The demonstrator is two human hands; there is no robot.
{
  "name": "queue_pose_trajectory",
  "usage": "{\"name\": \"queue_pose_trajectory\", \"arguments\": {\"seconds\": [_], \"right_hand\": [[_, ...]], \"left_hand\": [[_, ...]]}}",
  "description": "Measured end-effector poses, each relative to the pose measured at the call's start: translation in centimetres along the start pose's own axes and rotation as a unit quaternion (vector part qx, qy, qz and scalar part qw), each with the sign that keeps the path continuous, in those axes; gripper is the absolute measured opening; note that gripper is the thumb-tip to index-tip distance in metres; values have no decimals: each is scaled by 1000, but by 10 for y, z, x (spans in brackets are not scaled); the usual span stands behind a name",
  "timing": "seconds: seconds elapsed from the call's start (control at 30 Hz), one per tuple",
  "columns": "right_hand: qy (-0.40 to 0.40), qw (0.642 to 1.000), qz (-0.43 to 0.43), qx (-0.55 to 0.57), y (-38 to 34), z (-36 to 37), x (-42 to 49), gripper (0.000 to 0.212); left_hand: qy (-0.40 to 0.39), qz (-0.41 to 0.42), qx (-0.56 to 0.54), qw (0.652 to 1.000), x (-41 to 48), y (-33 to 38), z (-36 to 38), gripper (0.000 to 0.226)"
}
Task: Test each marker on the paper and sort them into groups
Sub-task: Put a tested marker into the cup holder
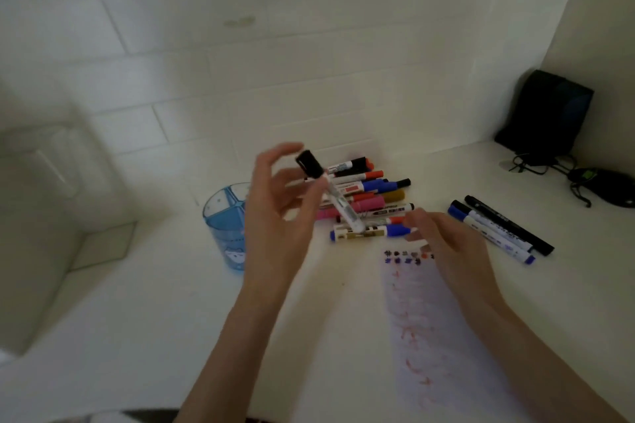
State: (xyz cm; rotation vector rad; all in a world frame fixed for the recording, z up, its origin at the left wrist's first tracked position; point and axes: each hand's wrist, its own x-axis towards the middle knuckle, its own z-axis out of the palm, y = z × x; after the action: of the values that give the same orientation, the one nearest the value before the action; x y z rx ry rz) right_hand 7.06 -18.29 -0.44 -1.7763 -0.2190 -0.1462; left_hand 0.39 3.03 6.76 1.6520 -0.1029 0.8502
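Observation:
My left hand [278, 216] is raised above the desk and holds a white marker with a black cap [326, 189], cap pointing up and away. Behind it lies a pile of markers [371, 196] with red, blue, pink, black and brown caps. My right hand [446, 244] hovers low over the top of the paper [436, 319], fingers loosely bent, touching the blue end of a marker [395, 230] at the front of the pile. The paper carries small test marks [405, 256] in a row near its top. Three markers [498, 230] lie apart to the right.
A blue translucent pen cup [225, 227] stands left of my left hand. A black box [546, 113] sits in the back right corner, with cables and a dark device [604, 185] beside it. White tiled wall behind; a pale block [34, 216] at the left.

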Motion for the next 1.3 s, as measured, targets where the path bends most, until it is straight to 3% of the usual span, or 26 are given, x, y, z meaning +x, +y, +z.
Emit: {"name": "queue_pose_trajectory", "arguments": {"seconds": [0.17,0.37,0.67,1.0,1.2,1.3], "right_hand": [[0,999,-7,35,5,2,1,43],[-51,998,-27,11,6,9,-2,41],[-52,998,-30,2,12,10,0,23],[-56,997,-40,-29,13,10,-2,24],[-52,997,-40,-34,13,9,-1,23],[-45,998,-42,-31,13,9,0,20]], "left_hand": [[90,75,169,979,28,13,-60,38],[137,62,207,967,31,-1,-80,32],[127,75,215,965,35,-7,-84,31],[46,32,390,919,14,-38,-80,35],[26,35,421,906,8,-38,-80,29],[42,42,420,906,8,-34,-78,36]]}}
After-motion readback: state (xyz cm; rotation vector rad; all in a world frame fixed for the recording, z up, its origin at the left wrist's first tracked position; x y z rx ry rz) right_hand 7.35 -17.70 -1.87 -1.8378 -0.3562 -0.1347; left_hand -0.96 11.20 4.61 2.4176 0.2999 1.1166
